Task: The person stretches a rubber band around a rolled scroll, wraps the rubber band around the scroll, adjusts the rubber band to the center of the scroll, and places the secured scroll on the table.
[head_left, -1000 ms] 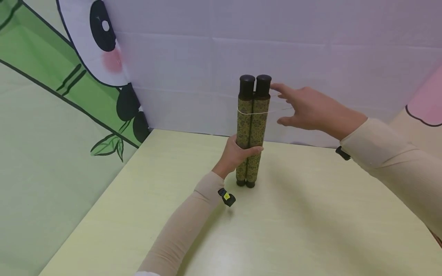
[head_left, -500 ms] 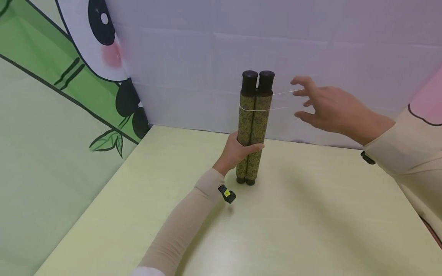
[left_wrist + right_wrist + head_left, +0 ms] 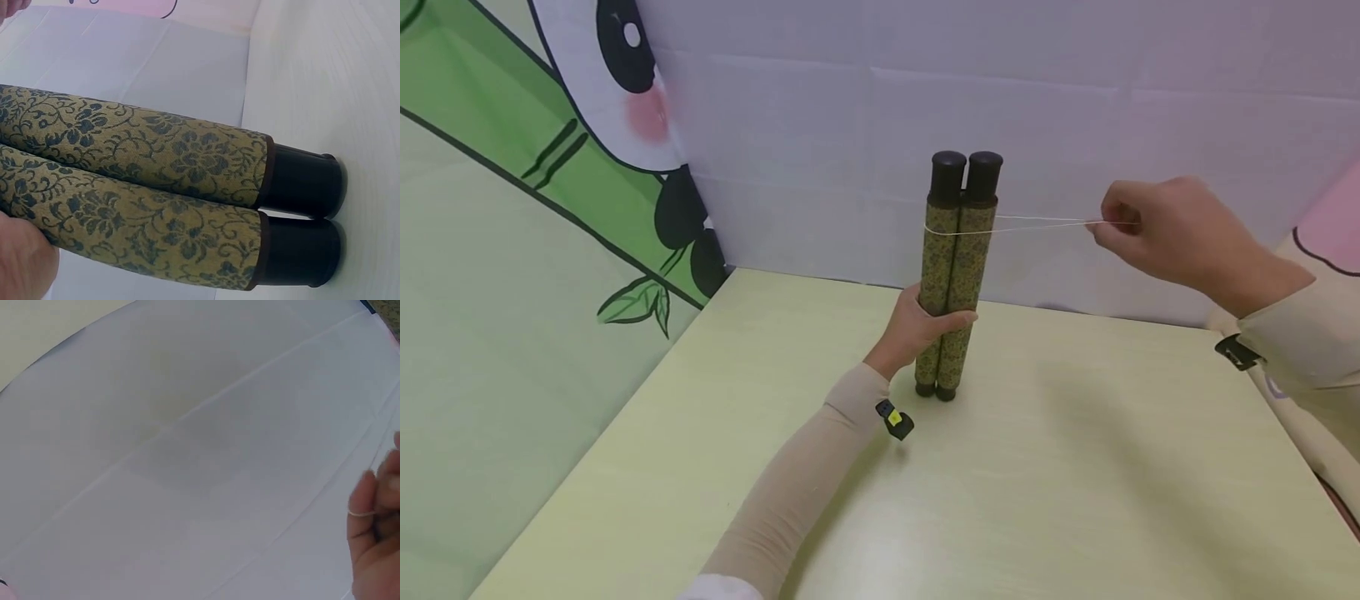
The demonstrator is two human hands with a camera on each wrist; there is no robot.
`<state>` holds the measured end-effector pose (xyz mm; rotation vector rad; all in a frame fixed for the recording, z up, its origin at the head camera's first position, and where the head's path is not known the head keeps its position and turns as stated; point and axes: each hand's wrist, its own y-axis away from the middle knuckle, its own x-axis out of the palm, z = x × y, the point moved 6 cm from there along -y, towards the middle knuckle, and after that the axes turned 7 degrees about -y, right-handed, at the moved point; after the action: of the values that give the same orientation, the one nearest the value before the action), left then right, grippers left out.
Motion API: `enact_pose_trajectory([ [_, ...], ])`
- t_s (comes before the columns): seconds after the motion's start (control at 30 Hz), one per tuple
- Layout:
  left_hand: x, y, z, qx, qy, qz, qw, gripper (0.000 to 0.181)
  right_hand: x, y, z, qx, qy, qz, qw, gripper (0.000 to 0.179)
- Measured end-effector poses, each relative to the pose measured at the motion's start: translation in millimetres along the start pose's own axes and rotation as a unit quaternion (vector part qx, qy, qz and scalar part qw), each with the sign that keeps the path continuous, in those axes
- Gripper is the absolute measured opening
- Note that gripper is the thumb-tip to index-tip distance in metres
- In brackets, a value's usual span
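Observation:
A rolled scroll [image 3: 937, 267], its two rolls side by side in gold cloth with dark flower patterns and black end knobs, stands nearly upright. My left hand [image 3: 910, 333] grips the lower half, thumb laid across the front. A thin white string [image 3: 1045, 227] loops around the upper part and stretches to the right. Its far end is pinched by my right hand [image 3: 1180, 233], fingers curled. In the right wrist view the string crosses a finger [image 3: 361, 514]. The left wrist view shows the scroll's lower knobs [image 3: 303, 250] at the tabletop, with part of the left hand [image 3: 25, 259] beside it.
The pale yellow table [image 3: 1000, 500] meets a light wall cloth [image 3: 820, 167] close behind the scroll. Printed bamboo [image 3: 497, 108] and a cartoon face decorate the left side. Both wrists wear small black devices, one being the left wrist device [image 3: 895, 419].
My right hand has moved right, away from the scroll, and its spread fingers have closed into a pinch. The string is drawn longer and straighter. The left hand keeps its grip.

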<state>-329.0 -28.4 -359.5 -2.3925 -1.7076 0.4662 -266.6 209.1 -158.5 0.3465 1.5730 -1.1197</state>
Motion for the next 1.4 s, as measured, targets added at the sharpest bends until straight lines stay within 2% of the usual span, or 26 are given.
enact_pose_trajectory([
  [0.13,2.3,-0.3,-1.9,-0.004,-0.011,0.002,0.9999,0.045,-6,4.4,-5,0.004,0.010,-0.067,0.9977,0.038],
  [0.23,4.0,-0.7,-2.3,-0.003,-0.014,0.007,0.9999,0.045,-6,6.8,-12,0.021,-0.005,-0.094,0.9954,0.046],
  [0.37,1.9,0.6,-0.8,-0.007,0.000,0.001,1.0000,0.046,-4,9.0,-22,0.063,-0.062,-0.121,0.9887,0.048],
  [0.47,-0.4,1.3,1.6,-0.013,0.009,-0.004,0.9999,0.048,0,10.0,-30,0.116,-0.126,-0.123,0.9776,0.050],
  [0.53,-0.7,0.5,3.4,-0.013,0.013,-0.002,0.9998,0.050,5,11.5,-36,0.163,-0.184,-0.110,0.9632,0.051],
  [0.57,-0.7,0.2,4.1,-0.013,0.014,-0.001,0.9998,0.051,8,12.5,-39,0.187,-0.217,-0.102,0.9527,0.051],
  [0.6,-0.7,-0.2,4.7,-0.013,0.015,-0.001,0.9998,0.052,11,13.7,-43,0.210,-0.255,-0.095,0.9391,0.051],
  [0.67,-0.1,-1.0,5.3,-0.011,0.019,0.001,0.9998,0.052,18,16.6,-48,0.248,-0.338,-0.082,0.9042,0.050],
  [0.7,0.1,-1.2,5.5,-0.010,0.020,0.002,0.9997,0.051,21,17.7,-50,0.261,-0.383,-0.077,0.8825,0.048],
  [0.73,0.1,-1.2,5.5,-0.009,0.020,0.002,0.9997,0.051,25,18.4,-51,0.269,-0.437,-0.074,0.8551,0.046],
  [0.83,0.3,-0.8,5.3,-0.009,0.016,0.001,0.9998,0.050,37,18.9,-49,0.272,-0.581,-0.050,0.7657,0.040],
  [0.87,0.2,-0.5,5.2,-0.009,0.014,0.001,0.9999,0.050,42,18.4,-47,0.270,-0.623,-0.038,0.7330,0.038],
  [0.93,0.3,0.1,4.8,-0.009,0.010,0.000,0.9999,0.050,49,17.2,-42,0.269,-0.707,-0.018,0.6545,0.034],
  [1.03,1.1,0.2,4.6,-0.009,0.010,0.000,0.9999,0.052,58,15.7,-32,0.263,-0.794,0.017,0.5472,0.037],
  [1.13,1.7,-0.4,5.5,-0.011,0.021,0.002,0.9997,0.053,64,15.2,-23,0.234,-0.877,0.048,0.4161,0.038],
  [1.2,1.8,-1.0,6.5,-0.013,0.024,0.001,0.9996,0.054,65,16.1,-20,0.205,-0.914,0.067,0.3424,0.036],
  [1.27,1.9,-1.4,7.0,-0.015,0.027,0.002,0.9995,0.054,65,17.6,-20,0.178,-0.940,0.071,0.2834,0.031],
  [1.3,1.8,-1.3,7.1,-0.015,0.027,0.002,0.9995,0.054,66,18.4,-20,0.165,-0.949,0.070,0.2600,0.029],
  [1.33,1.7,-1.2,7.1,-0.014,0.026,0.002,0.9996,0.054,66,19.4,-20,0.153,-0.954,0.069,0.2465,0.028],
  [1.4,1.4,-0.7,7.0,-0.013,0.026,0.002,0.9996,0.053,68,20.4,-19,0.124,-0.962,0.066,0.2353,0.029],
])
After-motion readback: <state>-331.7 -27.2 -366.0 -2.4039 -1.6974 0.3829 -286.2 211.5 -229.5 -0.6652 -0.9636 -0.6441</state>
